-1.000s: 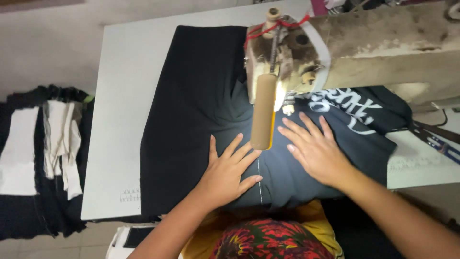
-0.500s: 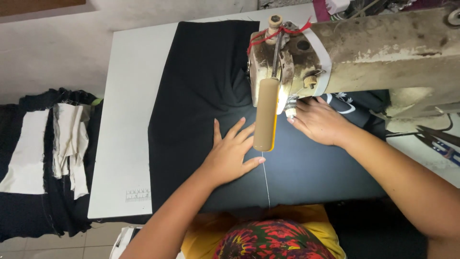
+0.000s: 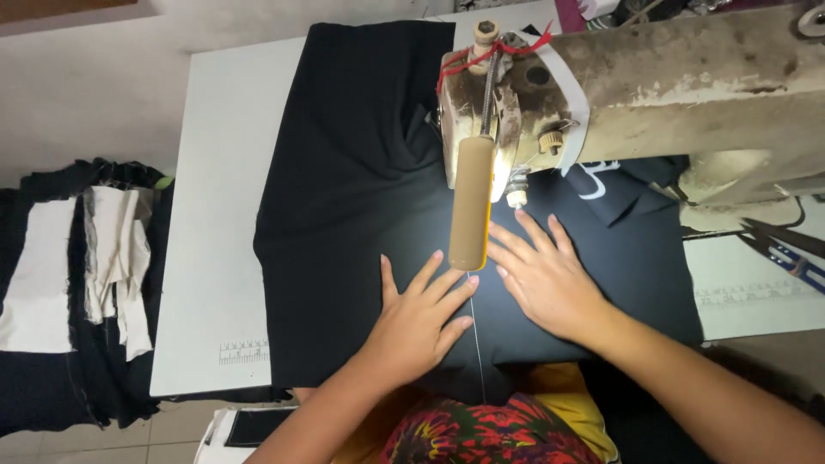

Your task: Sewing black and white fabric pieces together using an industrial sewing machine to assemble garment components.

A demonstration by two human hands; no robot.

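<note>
From the head camera, looking straight down, a white sewing table [image 3: 215, 215] carries a large piece of black fabric [image 3: 344, 198] that runs from the far edge of the table to the near edge and hangs over toward the person's lap. The left hand [image 3: 417, 318] lies flat on the fabric with fingers spread wide, gripping nothing, its fingertips reaching toward the tan thread spool [image 3: 472, 202] that hangs in front of the worn, beige sewing machine [image 3: 670, 86]. The right hand [image 3: 546, 279] also lies flat and open on the cloth just beside the left — fingers fanned, tips pointing up toward the needle area under the machine head, which the spool partly hides. A thin pale thread [image 3: 475, 344] runs down the fabric between the two hands. Under the machine arm, to the right, a fold of the fabric shows a white print [image 3: 597, 182]. A pair of dark snips with a blue grip [image 3: 786, 249] rests on the table at the right edge, well apart from the hands. On the floor to the left lies a heap of black and white cloth pieces [image 3: 77, 283].
</note>
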